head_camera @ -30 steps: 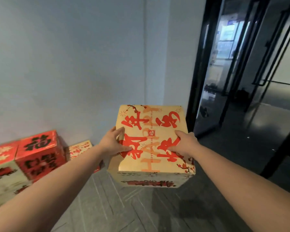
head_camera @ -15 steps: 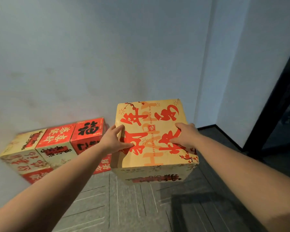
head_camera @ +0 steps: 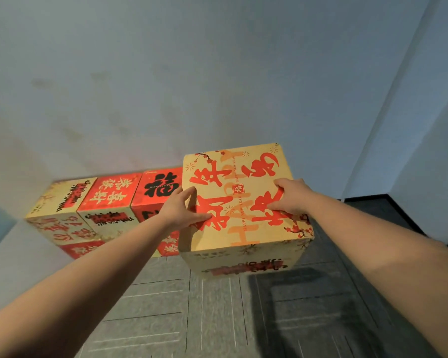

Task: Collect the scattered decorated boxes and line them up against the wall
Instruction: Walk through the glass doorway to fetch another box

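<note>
I carry a tan decorated box (head_camera: 241, 202) with red characters above the floor. My left hand (head_camera: 181, 208) grips its left edge, thumb on top. My right hand (head_camera: 291, 196) grips its right edge, thumb on top. Left of it, a row of decorated boxes stands against the wall: a tan one (head_camera: 62, 200), a red one with pale characters (head_camera: 111, 195) and a red one with a black character (head_camera: 161, 187). More boxes (head_camera: 80, 248) lie under that row, partly hidden by my left arm.
A pale grey wall (head_camera: 192, 86) runs behind the row. A wall corner (head_camera: 388, 125) juts out at the right, with a black skirting (head_camera: 398, 210) at its foot. Grey carpet tiles (head_camera: 217, 319) cover the floor below the carried box.
The view has swung left, away from the glass doors. The row of boxes has come nearer and more to the centre. Both hands keep the same hold on the tan box.
</note>
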Action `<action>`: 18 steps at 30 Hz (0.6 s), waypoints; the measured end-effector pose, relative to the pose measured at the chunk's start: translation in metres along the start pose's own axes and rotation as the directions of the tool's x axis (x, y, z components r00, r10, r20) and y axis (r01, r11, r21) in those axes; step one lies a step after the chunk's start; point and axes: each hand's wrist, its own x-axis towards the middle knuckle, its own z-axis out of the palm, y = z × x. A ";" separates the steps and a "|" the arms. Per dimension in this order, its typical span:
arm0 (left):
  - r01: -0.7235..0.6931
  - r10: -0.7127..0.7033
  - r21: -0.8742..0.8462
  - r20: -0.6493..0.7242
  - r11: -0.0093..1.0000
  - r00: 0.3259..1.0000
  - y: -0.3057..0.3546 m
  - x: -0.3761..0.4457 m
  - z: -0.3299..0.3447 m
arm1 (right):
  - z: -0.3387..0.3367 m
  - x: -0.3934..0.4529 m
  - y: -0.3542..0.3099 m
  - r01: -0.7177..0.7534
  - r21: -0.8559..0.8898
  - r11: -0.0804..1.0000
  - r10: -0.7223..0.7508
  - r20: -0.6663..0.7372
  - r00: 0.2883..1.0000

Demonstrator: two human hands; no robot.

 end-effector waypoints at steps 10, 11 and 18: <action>-0.065 0.064 0.038 0.035 0.997 0.997 -0.018 0.176 -0.013 | -0.007 0.159 -0.030 -0.068 0.041 0.997 0.070 -0.054 0.996; -0.055 0.053 0.037 0.050 0.998 0.997 -0.019 0.193 -0.009 | -0.007 0.175 -0.028 -0.077 0.046 0.996 0.079 -0.050 0.996; 0.010 -0.013 0.024 0.128 1.000 0.992 -0.016 0.315 0.034 | -0.001 0.310 0.000 -0.099 0.035 0.994 0.099 0.023 0.995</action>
